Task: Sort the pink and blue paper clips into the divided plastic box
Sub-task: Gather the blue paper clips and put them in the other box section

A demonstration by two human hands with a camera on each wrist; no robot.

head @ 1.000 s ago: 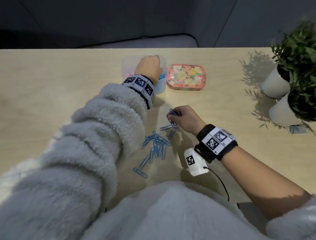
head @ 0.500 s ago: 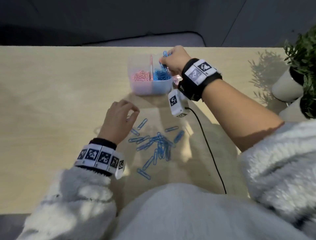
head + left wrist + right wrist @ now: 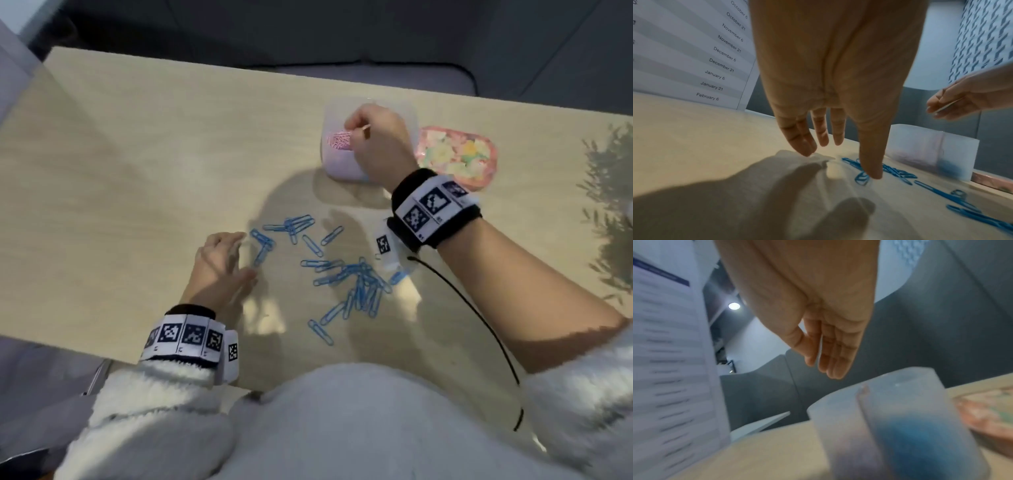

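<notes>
The translucent divided box stands at the far middle of the wooden table. Pink clips fill its left compartment; blue ones show through the right wall. My right hand hovers over the box with fingers loosely straight, and I see no clip in it. Several blue paper clips lie scattered in front of me. My left hand rests on the table at their left edge, fingers straight, with its thumb tip on a blue clip.
A floral tin lies right of the box. A black cable trails from my right wrist across the table. Plant shadows fall at the far right. A printed sheet of dates stands beyond the table's left.
Half a second ago my right hand held blue clips over the box; now its fingers show none. My left hand has uncurled and its fingertips have come down on the table beside the clips.
</notes>
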